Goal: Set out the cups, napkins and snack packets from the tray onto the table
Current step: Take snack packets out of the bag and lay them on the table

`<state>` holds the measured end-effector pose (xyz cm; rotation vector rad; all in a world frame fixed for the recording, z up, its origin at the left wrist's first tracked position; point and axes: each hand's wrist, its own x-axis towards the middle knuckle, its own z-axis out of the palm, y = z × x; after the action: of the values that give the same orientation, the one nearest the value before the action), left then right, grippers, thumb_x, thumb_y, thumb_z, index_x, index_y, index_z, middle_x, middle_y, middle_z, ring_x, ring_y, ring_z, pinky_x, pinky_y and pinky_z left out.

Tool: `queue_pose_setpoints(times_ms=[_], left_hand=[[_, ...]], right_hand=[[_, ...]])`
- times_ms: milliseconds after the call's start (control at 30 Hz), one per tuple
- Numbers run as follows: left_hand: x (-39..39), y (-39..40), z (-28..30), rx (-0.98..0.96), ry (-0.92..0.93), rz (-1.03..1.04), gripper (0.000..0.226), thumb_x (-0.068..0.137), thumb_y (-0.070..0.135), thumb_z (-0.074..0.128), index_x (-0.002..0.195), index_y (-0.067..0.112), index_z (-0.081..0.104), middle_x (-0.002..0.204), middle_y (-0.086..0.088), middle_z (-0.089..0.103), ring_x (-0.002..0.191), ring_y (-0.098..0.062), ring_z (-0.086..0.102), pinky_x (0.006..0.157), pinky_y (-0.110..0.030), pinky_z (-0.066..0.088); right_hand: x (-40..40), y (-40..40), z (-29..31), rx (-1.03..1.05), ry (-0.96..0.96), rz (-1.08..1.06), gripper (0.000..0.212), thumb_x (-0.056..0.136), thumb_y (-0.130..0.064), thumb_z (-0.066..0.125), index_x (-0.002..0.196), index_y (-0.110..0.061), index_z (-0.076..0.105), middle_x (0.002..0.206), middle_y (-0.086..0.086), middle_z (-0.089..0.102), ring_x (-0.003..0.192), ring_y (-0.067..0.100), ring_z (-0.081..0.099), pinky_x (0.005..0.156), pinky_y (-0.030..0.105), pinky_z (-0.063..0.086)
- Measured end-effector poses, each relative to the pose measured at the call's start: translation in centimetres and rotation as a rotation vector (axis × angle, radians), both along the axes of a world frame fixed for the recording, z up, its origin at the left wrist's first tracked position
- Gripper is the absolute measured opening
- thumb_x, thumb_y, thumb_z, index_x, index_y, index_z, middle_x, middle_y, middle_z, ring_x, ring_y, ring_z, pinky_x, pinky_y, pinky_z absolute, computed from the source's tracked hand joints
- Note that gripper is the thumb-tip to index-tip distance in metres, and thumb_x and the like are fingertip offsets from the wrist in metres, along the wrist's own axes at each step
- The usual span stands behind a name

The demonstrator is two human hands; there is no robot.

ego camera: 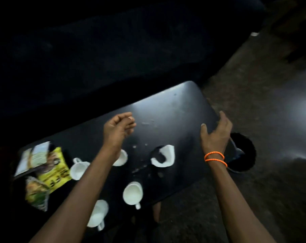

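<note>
I take the black table (175,109) as my landmark and read from its left end. There the snack packets lie in a loose heap: a pale one (33,156) farthest out, the yellow packet (56,171) overlapping it, a green-and-yellow one (36,193) hanging toward the near-left corner. I judge that last packet the likeliest to slide off if anything jogs the table.

Next along, four white cups sit on the tabletop: one (78,170) just beside the yellow packet, one (121,157) half hidden under my left forearm, one (97,213) at the near edge under that same arm, and one (132,192) clear of it, handle toward me. The near-edge cup worries me most; a dropped elbow could knock it to the floor.

My left hand (118,128) hovers above the table's middle, fingers curled loosely together, holding nothing I can see. Small pale specks on the dark surface may be spills or crumbs; I cannot tell.

Right of centre lies a white napkin (163,156), partly under something dark I cannot identify.

My right hand (216,132), orange bands (214,156) at the wrist, is spread over the table's right edge, thumb on top, fingers seemingly over the rim. Pressing there could tilt or shift the table. No tray is distinguishable; a dark round vessel (245,151) sits beyond the right edge.
</note>
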<state>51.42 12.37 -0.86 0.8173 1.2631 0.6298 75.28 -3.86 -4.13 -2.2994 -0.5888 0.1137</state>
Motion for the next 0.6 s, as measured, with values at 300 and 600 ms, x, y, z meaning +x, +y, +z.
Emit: queue_pose_setpoints(times_ms=[300, 600], left_hand=[[-18.8, 1.0, -3.9, 0.102, 0.308, 0.356, 0.016, 0.096, 0.004, 0.068, 0.101, 0.017, 0.076, 0.091, -0.005, 0.076, 0.082, -0.016, 0.073, 0.072, -0.025, 0.058], [-33.1, -0.1, -8.4, -0.043, 0.786, 0.647, 0.030, 0.092, 0.022, 0.075, 0.119, 0.009, 0.072, 0.118, -0.015, 0.073, 0.109, -0.032, 0.071, 0.095, -0.041, 0.057]], right_hand=[[-20.5, 13.7, -0.2, 0.078, 0.184, 0.506, 0.066, 0.083, -0.005, 0.069, 0.146, 0.000, 0.048, 0.136, 0.025, 0.050, 0.121, 0.041, 0.055, 0.104, 0.052, 0.048], [-38.1, 16.6, -4.2, -0.326, 0.404, 1.103, 0.046, 0.089, -0.018, 0.067, 0.134, -0.010, 0.059, 0.127, 0.017, 0.062, 0.115, 0.037, 0.061, 0.092, 0.038, 0.049]])
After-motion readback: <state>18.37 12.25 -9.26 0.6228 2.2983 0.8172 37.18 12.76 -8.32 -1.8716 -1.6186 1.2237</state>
